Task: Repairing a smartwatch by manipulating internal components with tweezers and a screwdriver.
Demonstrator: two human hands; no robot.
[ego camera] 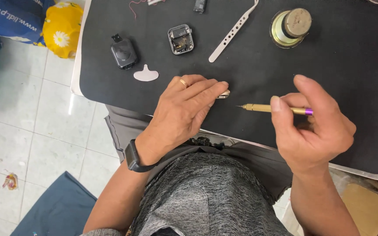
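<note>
My left hand (184,109) rests on the black mat (329,65), fingers closed over a small shiny metal part (224,94) whose tip pokes out past my fingertips. My right hand (311,126) grips a gold precision screwdriver (263,107) with a purple end, its fine tip pointing left toward the metal part, a short gap away. An opened square watch body (180,39) lies farther up the mat, with a black square watch piece (124,53) to its left and a thin white pry pick (146,74) just below them.
Metal tweezers (232,32) lie diagonally on the mat near a round brass-coloured jar (290,26). The table's white edge (76,65) runs along the left. A tiled floor, a yellow flowered bag (62,28) and a blue cloth (57,209) lie left.
</note>
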